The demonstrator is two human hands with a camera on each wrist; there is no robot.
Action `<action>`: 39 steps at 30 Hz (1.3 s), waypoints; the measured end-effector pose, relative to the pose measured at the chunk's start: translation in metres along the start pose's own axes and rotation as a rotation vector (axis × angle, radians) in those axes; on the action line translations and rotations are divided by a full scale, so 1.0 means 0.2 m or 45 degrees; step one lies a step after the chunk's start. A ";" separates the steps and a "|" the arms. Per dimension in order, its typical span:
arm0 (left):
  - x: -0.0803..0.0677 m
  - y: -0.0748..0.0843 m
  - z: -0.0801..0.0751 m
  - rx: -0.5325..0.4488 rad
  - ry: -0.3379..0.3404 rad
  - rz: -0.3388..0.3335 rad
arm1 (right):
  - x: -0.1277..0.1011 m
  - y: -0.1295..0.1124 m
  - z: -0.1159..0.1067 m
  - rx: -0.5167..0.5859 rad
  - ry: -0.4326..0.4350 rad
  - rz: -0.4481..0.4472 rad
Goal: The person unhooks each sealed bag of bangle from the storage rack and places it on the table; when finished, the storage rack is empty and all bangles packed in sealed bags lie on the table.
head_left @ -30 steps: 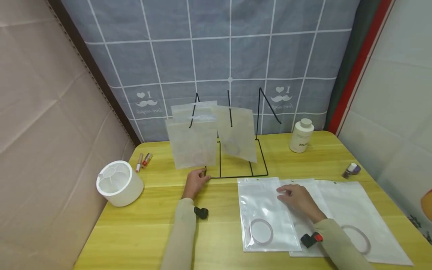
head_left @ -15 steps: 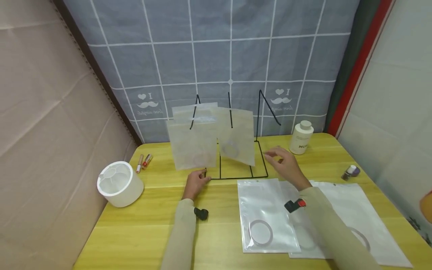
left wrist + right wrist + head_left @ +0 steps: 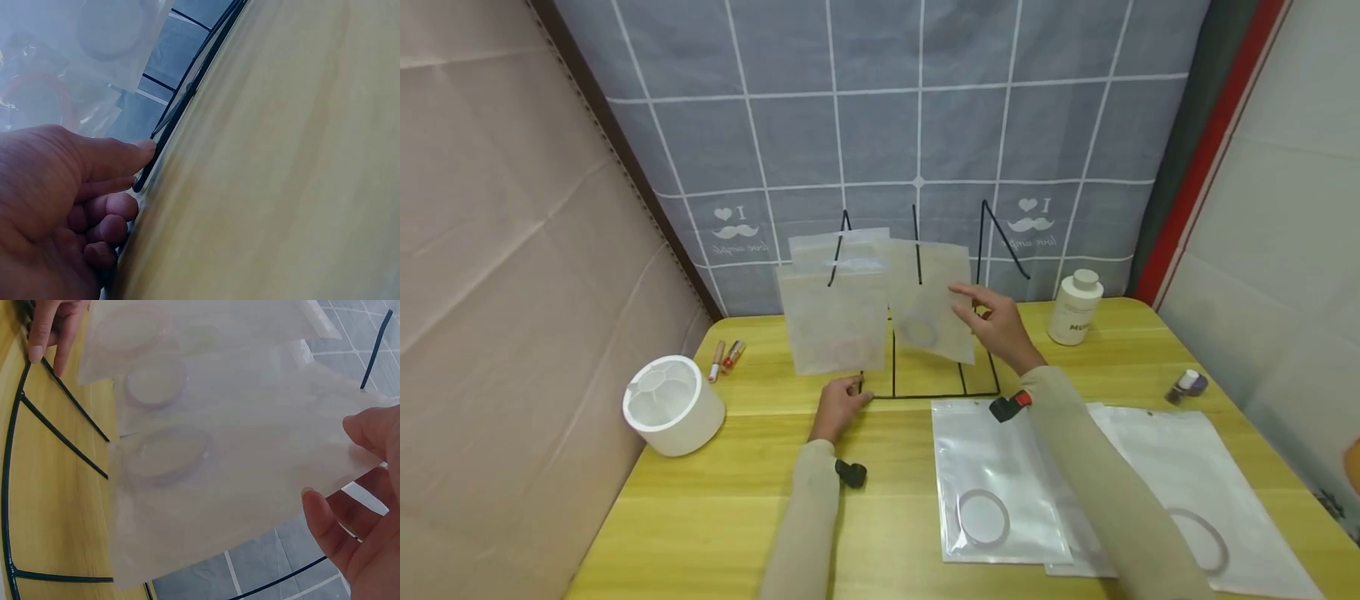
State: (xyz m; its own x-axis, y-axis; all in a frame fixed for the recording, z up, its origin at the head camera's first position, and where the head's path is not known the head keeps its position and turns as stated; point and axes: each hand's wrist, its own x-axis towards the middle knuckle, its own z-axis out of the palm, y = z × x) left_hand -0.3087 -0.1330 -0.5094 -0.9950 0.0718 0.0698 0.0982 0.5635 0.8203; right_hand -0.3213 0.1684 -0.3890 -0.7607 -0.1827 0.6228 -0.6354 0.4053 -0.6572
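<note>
Left hand (image 3: 837,408) and right hand (image 3: 997,327) are working apart. Left of both, a white divided cup (image 3: 696,422) is standing. The left thumb and fingers are pinching the front left corner of a black wire rack (image 3: 925,397). Translucent zip bags (image 3: 835,321) are hanging beyond this hand. Right fingers are touching the right edge of another hanging bag (image 3: 936,304), thumb and forefinger spread. Nearer than this hand, flat zip bags (image 3: 973,458) are lying; right of it, a white bottle (image 3: 1073,315) is standing.
</note>
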 end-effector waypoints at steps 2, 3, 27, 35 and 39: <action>0.00 0.00 0.01 -0.001 0.000 -0.007 | 0.01 -0.02 -0.01 0.019 -0.013 0.026; 0.00 0.00 0.01 -0.003 0.002 -0.010 | 0.01 -0.02 -0.01 0.028 -0.020 0.043; -0.01 0.00 0.00 0.026 -0.009 0.015 | -0.17 -0.26 -0.11 0.047 0.025 -0.019; -0.01 -0.01 0.00 0.024 0.002 0.027 | -0.24 -0.30 -0.15 0.017 0.078 -0.186; 0.00 -0.02 0.00 0.018 -0.003 0.020 | -0.29 -0.32 -0.20 0.014 0.076 -0.260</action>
State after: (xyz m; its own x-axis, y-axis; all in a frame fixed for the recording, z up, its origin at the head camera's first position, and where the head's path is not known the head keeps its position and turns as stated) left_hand -0.3092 -0.1349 -0.5119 -0.9932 0.0828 0.0816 0.1145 0.5741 0.8108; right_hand -0.2316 0.1880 -0.3658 -0.6071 -0.2068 0.7672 -0.7773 0.3552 -0.5193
